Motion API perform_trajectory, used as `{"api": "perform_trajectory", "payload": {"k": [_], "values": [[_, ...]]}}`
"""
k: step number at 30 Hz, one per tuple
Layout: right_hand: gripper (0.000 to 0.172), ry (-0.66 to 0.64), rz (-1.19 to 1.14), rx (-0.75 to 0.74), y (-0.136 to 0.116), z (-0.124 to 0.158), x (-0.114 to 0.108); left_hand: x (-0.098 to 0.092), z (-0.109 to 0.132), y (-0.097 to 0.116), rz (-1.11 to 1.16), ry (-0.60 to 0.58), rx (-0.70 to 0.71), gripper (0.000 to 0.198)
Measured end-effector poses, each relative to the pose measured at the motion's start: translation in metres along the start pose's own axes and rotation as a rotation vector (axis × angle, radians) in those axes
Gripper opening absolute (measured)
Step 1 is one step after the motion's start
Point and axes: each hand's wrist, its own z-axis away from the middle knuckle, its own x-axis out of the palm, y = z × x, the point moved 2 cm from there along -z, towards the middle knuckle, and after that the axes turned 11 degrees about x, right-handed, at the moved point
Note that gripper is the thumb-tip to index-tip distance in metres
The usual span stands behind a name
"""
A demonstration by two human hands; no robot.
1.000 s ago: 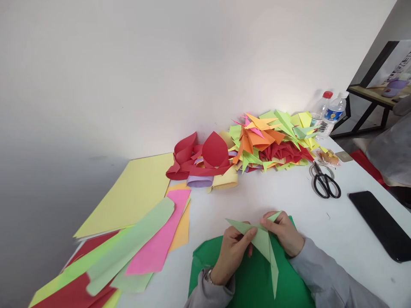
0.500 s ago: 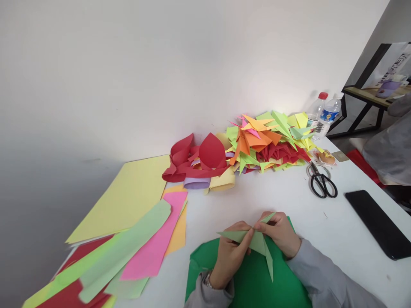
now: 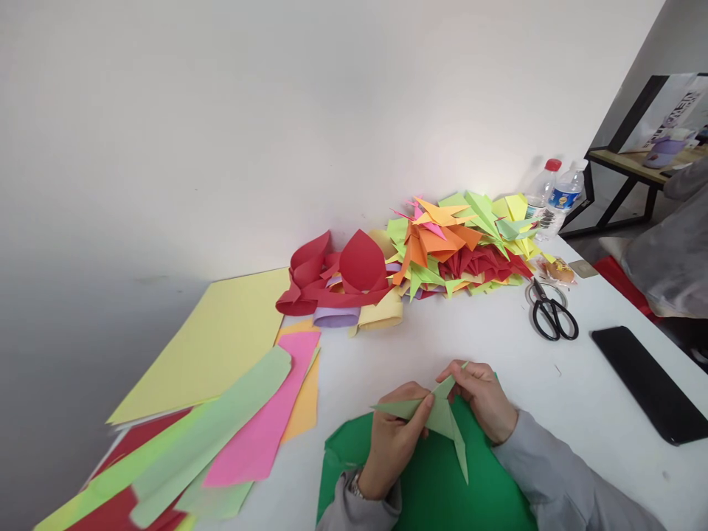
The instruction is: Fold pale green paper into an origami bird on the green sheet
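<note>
Both my hands hold a pale green folded paper piece (image 3: 442, 419) with long pointed flaps, just above a dark green sheet (image 3: 436, 487) at the table's near edge. My left hand (image 3: 395, 439) pinches the piece's left flap, fingers closed on it. On the right, my right hand (image 3: 484, 398) grips its upper tip, fingers curled round the paper. One point of the piece hangs down toward me.
A heap of folded paper shapes (image 3: 459, 243) and red curled strips (image 3: 337, 276) lies by the wall. Loose coloured sheets (image 3: 221, 413) spread at the left. Black scissors (image 3: 550, 313), a black phone (image 3: 647, 383) and two bottles (image 3: 553, 195) are at the right.
The folded green piece has been drawn in and tilted between my hands, its lower point shorter in view. The camera drifted slightly right and down.
</note>
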Motion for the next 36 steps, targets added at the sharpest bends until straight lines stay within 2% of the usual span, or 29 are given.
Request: {"api": "perform_trajectory", "payload": {"k": [8, 16, 24, 36], "values": [[0.043, 0.019, -0.001, 0.002, 0.0, 0.0004, -0.0036, -0.0005, 0.0021, -0.0035, 0.014, 0.008, 0.005, 0.03], [0.042, -0.005, -0.045, -0.008, -0.0034, 0.0021, -0.0002, -0.0006, 0.0013, -0.0011, 0.01, -0.011, -0.012, 0.036], [0.04, 0.007, -0.1, -0.025, -0.0078, 0.0031, 0.0012, -0.0013, 0.0035, -0.0053, 0.049, -0.003, -0.072, 0.033], [0.045, -0.005, -0.165, -0.043, -0.0048, 0.0039, 0.0044, 0.0004, 0.0032, -0.0042, 0.092, -0.019, -0.079, 0.033]]}}
